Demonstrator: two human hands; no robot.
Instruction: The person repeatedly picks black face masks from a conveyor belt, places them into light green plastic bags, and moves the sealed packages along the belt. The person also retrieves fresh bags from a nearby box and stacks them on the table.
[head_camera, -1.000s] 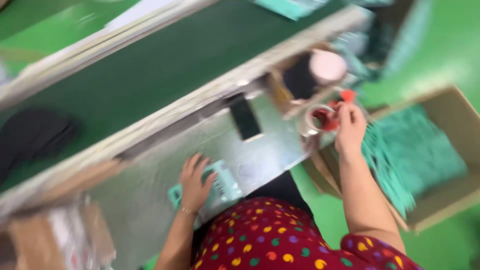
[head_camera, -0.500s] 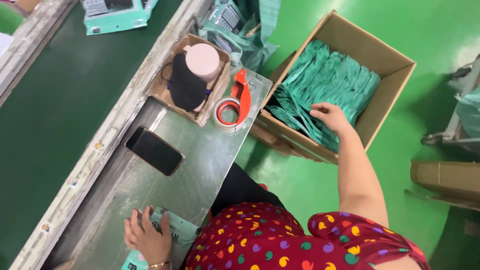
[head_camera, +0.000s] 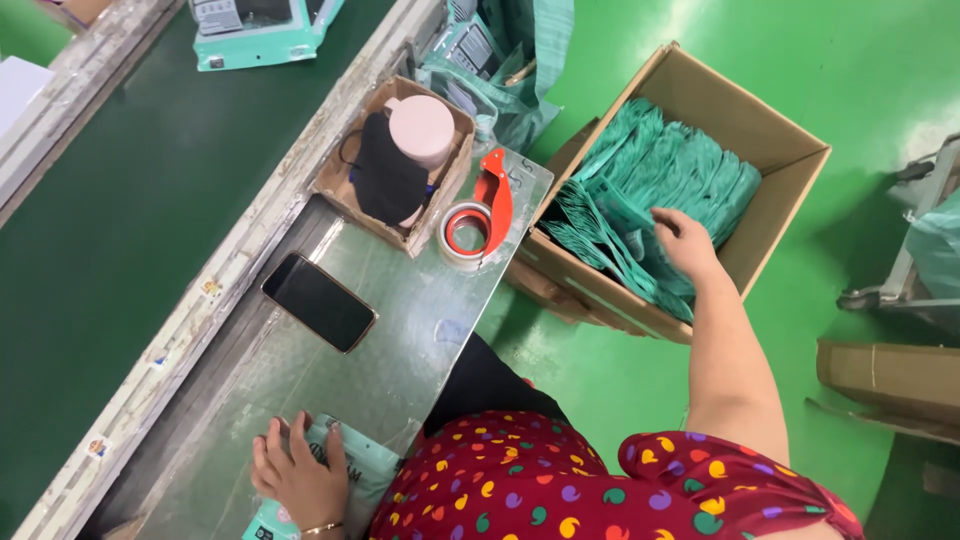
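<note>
A narrow metal worktable (head_camera: 400, 330) runs diagonally from lower left to upper right, with a dark green conveyor belt (head_camera: 130, 200) alongside it and a bright green floor (head_camera: 850, 70) on the other side. Taking the table as our marker: on its near end the left hand (head_camera: 297, 475) lies flat, fingers spread, pressing a small teal packet (head_camera: 352, 462) against the metal, not gripping it. The packet's long axis runs roughly with the table, near end toward the lower left. Further up the table a black phone (head_camera: 319, 301) lies face up, then a red tape dispenser (head_camera: 480, 215) and a small cardboard tray (head_camera: 345, 175) holding a pink cup (head_camera: 422, 130). Off the table's far edge, on the floor, an open cardboard box (head_camera: 770, 135) holds a stack of teal bags (head_camera: 650, 170), lying lengthwise toward the box's far corner. The right hand (head_camera: 685, 243) is down among them, fingers curled on the stack; a firm grip I cannot tell.
</note>
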